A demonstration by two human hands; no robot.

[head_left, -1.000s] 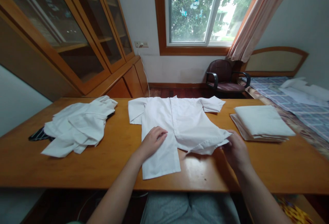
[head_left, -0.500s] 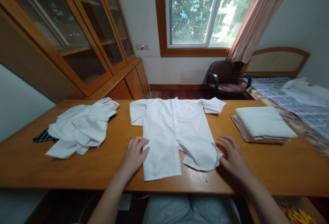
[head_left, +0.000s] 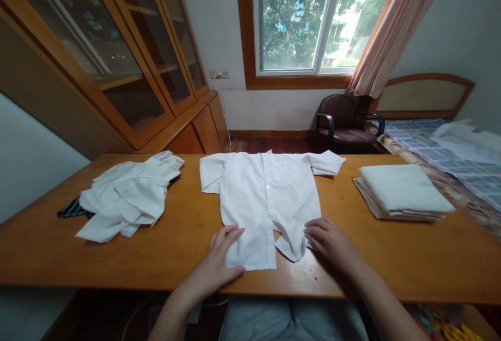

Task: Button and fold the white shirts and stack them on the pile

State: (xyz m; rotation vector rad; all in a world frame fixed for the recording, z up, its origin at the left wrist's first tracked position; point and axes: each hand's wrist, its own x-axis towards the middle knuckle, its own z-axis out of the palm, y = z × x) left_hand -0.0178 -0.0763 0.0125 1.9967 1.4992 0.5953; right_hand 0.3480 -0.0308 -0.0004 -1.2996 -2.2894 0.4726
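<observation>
A white short-sleeved button shirt (head_left: 250, 184) lies front up on the wooden table (head_left: 164, 257), collar end away from me. Over its lower left edge rests my left hand (head_left: 223, 257), fingers on the cloth and thumb spread apart near the hem. At the lower right edge my right hand (head_left: 326, 239) has its fingers curled over the fabric, pinching it; the thumb is mostly hidden. The right part of the hem is bunched and lifted into folds beside that hand. The left hem lies flatter.
At the table's left lies a crumpled white garment heap (head_left: 129, 192) with a dark striped cloth (head_left: 72, 208) under it. On the right sits a folded white cloth stack (head_left: 405, 189). Beyond are a chair (head_left: 340, 116), a bed (head_left: 442, 137) and a glass-fronted cabinet (head_left: 129, 69).
Both hands have moved inward onto the shirt's lower sides. The right lower edge has been drawn left and gathered, and the left lower edge has shifted slightly right.
</observation>
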